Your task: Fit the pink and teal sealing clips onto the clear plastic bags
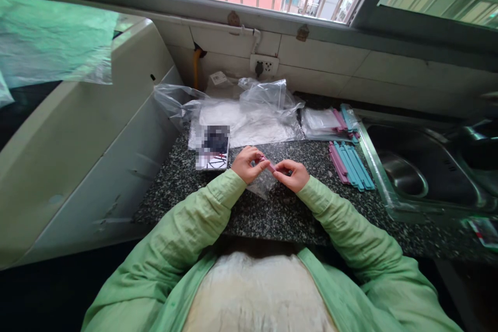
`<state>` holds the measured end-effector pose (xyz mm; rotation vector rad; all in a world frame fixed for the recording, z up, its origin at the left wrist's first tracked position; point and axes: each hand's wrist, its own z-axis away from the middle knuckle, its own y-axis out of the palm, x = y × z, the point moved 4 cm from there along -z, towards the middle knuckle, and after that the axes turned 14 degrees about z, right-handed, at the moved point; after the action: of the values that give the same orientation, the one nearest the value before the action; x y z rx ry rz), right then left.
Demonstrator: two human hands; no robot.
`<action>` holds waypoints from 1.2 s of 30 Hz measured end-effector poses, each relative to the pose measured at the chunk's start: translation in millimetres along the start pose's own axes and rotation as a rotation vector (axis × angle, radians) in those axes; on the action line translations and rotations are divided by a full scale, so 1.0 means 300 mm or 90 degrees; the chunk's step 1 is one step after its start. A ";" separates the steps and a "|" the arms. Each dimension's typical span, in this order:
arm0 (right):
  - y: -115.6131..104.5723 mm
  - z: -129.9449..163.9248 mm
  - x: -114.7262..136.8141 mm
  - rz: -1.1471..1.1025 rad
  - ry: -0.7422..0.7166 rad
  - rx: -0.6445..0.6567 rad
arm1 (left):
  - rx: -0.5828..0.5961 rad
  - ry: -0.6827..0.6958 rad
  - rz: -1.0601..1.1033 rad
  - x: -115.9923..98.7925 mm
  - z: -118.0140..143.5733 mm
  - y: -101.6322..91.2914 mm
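Note:
My left hand and my right hand meet over the dark speckled countertop. Both pinch a small pink clip stick, one hand at each end. A small clear plastic bag hangs below the clip between my hands. To the right lies a row of pink and blue clip sticks on the counter. Behind them a clear packet with more sticks rests near the wall.
Crumpled clear plastic bags fill the back of the counter. A phone lies left of my hands. A steel sink is at the right. A large white appliance stands at the left. A wall socket is behind.

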<state>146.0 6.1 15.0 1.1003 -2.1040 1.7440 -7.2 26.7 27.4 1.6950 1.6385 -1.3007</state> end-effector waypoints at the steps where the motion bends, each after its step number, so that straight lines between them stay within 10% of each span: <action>1: 0.000 0.000 0.000 -0.001 0.001 0.001 | -0.001 -0.001 0.002 0.000 0.000 0.000; 36: -0.017 -0.007 0.017 -0.018 0.029 0.004 | -0.026 0.075 0.053 -0.018 0.000 -0.001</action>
<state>145.2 5.7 22.4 1.0766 -2.0487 1.7471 -6.7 24.0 31.9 1.8249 1.6293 -1.1403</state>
